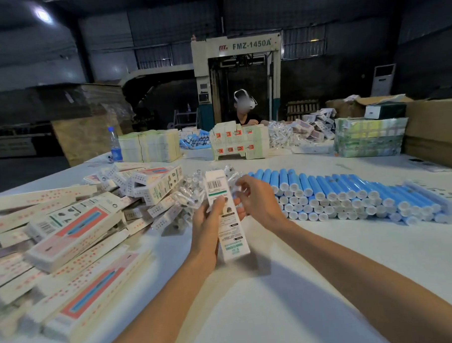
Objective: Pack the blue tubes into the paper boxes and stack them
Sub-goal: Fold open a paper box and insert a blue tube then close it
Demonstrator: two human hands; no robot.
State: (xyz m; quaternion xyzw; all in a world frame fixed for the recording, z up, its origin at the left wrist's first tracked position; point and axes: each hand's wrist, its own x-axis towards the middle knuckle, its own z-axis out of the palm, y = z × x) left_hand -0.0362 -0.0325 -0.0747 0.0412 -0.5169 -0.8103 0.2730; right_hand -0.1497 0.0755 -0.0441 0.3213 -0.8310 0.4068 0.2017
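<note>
While one paper box [225,213] is held above the table [276,285], long axis pointing away from the wearer, its contents cannot be made out; no tube is seen entering it. The box is gripped round its middle by the left hand [209,224], thumb across the printed face. The right hand [257,201] is curled at the box's upper right edge; whether a flap or a clear packet is pinched cannot be told.

Just beyond the box, a heap of clear packets [192,191] is noted. To the right, the blue tubes [350,191] are laid in a layered row, caps toward the wearer: a large stock, judged unpacked. To the left, a pile of boxes [67,230] is spread loosely, not stacked squarely. Packing is judged partly done, with most tubes and the tidy stacking left.

Farther off, bundled flat cartons [151,146] and a second person [244,111] are recorded.
</note>
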